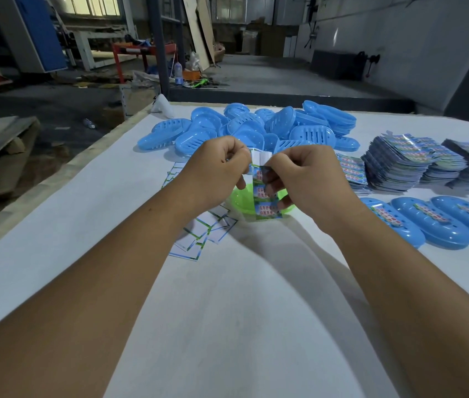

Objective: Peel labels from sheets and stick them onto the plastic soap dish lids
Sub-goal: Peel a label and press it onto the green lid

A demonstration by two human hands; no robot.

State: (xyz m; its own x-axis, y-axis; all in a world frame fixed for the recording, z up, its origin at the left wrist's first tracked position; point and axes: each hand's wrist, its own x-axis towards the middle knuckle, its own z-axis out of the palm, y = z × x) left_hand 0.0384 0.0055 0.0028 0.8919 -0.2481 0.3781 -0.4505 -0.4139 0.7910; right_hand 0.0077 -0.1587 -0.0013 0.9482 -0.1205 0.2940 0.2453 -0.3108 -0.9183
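While both hands, left [222, 165] and right [305, 179], pinched the label strip [266, 201], the green lid [239, 201] lay directly beneath it.

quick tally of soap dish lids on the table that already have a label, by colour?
Labelled blue lids: 4 in the row at right, the last cut off by the frame edge
Labelled green lids: 0; the one green lid is mostly hidden behind the hands
Total: 4

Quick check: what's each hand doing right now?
Left hand: pinching the label sheet at its top.
Right hand: pinching a label on that sheet.
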